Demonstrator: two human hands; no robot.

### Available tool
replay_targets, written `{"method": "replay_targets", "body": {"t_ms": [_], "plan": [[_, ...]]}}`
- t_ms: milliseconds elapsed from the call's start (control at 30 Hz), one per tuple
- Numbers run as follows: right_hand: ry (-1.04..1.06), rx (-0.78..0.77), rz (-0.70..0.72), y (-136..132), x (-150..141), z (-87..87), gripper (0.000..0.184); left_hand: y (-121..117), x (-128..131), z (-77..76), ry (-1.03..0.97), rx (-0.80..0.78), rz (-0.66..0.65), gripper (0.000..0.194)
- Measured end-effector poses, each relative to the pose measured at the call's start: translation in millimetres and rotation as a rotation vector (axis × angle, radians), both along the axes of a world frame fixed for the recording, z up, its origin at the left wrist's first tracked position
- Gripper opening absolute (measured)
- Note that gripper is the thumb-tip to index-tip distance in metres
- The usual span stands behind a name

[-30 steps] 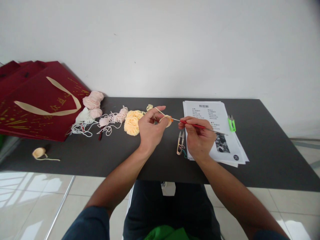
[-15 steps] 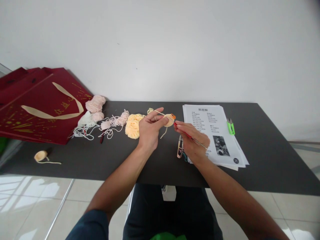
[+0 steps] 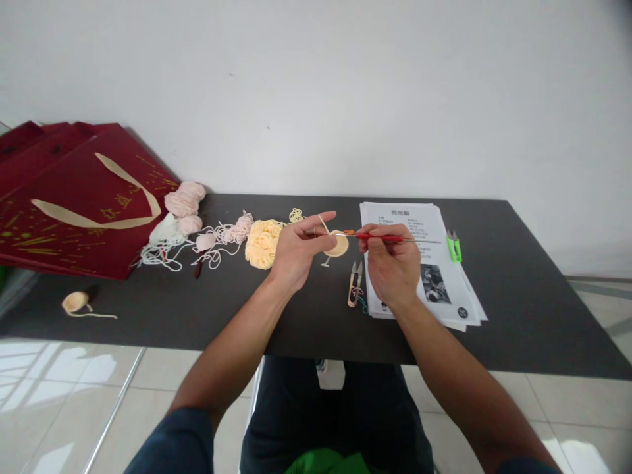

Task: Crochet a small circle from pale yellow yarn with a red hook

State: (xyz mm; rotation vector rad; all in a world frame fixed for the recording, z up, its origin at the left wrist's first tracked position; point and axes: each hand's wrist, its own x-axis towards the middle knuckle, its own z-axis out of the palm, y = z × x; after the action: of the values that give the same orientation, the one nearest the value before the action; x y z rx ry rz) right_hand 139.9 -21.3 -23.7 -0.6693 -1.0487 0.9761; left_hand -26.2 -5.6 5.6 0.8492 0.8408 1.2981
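Observation:
My left hand (image 3: 297,251) pinches the edge of a small round cream crochet piece (image 3: 338,246), with yarn running over its raised index finger. A short tail hangs below the piece, and a small orange marker (image 3: 348,232) sits at its upper edge. In my right hand (image 3: 392,262) is a crochet hook (image 3: 385,237) with a red grip, held almost level. Its metal tip reaches left to the top edge of the piece; whether it has a loop on it is too small to tell. A ball of yellow yarn (image 3: 264,244) lies just left of my left hand.
Thread snips (image 3: 354,284) lie beside printed sheets (image 3: 434,217); green-handled snips (image 3: 453,247) rest on the sheets' right edge. Pink yarn (image 3: 185,199) and white yarn (image 3: 165,230) sit by dark red bags (image 3: 79,191). Another cream crochet piece (image 3: 76,302) lies at the left.
The hook was tilted and close to my right palm half a second ago; now it points level to the left, its tip at the crochet piece. More of the piece's round face shows.

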Motion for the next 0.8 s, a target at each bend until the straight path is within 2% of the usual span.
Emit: {"method": "replay_targets", "body": {"t_ms": [100, 267, 367, 533, 800], "plan": [[-0.063, 0.057, -0.034, 2, 6, 2.6, 0.011, 1, -2, -2.9, 0.110, 0.009, 0.012, 0.049], [-0.257, 0.144, -0.203, -6, 3, 11.1, 0.011, 1, 0, -7.1, 0.236, 0.066, 0.139, 0.045], [-0.264, 0.125, -0.241, -11, 0, 13.4, 0.012, -1, 2, -7.6, 0.285, 0.137, 0.181, 0.042], [-0.137, 0.027, -0.142, -8, 3, 6.8, 0.015, -1, 1, -8.0, 0.269, 0.182, 0.144, 0.041], [-0.018, -0.015, -0.044, -5, 4, 3.0, 0.017, -1, -1, -2.6, 0.129, 0.085, 0.033, 0.036]]}}
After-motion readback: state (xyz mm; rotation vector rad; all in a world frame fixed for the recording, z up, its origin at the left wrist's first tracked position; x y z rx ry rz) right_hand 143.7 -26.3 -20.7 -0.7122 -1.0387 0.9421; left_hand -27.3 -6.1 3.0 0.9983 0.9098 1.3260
